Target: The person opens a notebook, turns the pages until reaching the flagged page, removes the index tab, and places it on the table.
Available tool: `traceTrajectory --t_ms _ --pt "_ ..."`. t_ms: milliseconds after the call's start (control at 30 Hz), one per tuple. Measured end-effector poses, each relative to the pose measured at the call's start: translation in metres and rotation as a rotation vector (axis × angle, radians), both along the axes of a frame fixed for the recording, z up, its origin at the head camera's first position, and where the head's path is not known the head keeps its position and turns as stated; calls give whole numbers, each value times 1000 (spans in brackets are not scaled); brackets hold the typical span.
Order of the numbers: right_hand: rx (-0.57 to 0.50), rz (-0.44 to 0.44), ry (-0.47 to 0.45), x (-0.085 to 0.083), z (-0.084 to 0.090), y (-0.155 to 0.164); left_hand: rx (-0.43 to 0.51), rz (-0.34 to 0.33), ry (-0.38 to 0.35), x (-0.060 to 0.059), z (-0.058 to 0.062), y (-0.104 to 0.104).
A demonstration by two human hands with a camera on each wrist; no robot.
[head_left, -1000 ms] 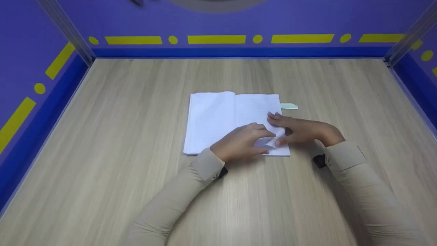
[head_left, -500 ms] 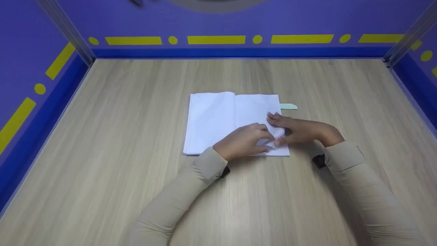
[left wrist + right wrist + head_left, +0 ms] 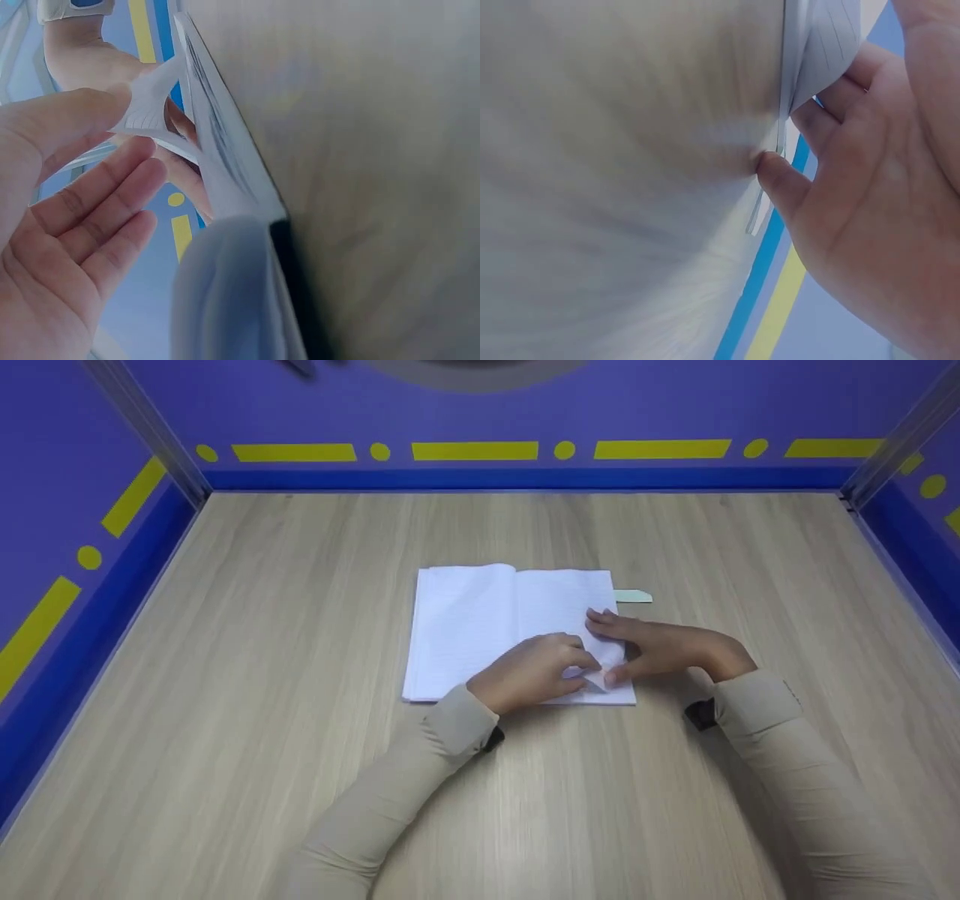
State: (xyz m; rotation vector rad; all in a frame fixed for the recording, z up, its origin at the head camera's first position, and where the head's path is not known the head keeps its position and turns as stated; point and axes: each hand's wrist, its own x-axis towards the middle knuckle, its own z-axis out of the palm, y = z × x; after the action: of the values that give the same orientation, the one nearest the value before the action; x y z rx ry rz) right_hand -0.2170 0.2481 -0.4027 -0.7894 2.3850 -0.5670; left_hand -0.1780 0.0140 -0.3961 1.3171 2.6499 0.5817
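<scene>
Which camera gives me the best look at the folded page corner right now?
The left wrist view: the folded page corner shows as a raised triangle, held by the left hand beside the notebook edge. The head view shows it only as a small white fold between both hands. The right wrist view shows page edges by the right hand, not the fold.

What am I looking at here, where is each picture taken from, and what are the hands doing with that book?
No machine here: a person in beige sleeves works with two bare hands, wearing a camera on the head and one on each wrist. The wide head view looks down on a wooden table walled in purple. An open notebook with lined pages lies there, and a pale green strip pokes out beside its right edge. The left hand and right hand meet at the lower right page corner, which is bent up and pinched between their fingers. The two close, blurry pictures come from the wrists: the left one shows the folded corner, the right one the right hand at the page edges.
</scene>
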Motion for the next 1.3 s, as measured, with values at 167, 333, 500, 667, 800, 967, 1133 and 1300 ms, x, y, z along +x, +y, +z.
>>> traceTrajectory --t_ms 167,333,500,667,800,967,1133,1300 --pt "2 -28 -2 2 -1 1 19 16 0 0 -1 -2" --pt "-21 -32 19 2 -2 1 48 23 18 1 0 -6" --pt "-72 -44 51 0 -1 2 85 21 47 1 2 -9" --pt "-145 -88 43 -1 2 7 145 11 73 0 6 -12" --pt "-181 -135 45 -2 5 9 214 22 76 0 8 -14" --pt "-205 -178 49 -4 8 9 276 68 43 -1 13 -16" --pt "-209 -230 56 -5 7 9 362 126 20 -3 18 -20" --pt "-201 -247 80 -6 7 10 452 173 50 -6 22 -26"
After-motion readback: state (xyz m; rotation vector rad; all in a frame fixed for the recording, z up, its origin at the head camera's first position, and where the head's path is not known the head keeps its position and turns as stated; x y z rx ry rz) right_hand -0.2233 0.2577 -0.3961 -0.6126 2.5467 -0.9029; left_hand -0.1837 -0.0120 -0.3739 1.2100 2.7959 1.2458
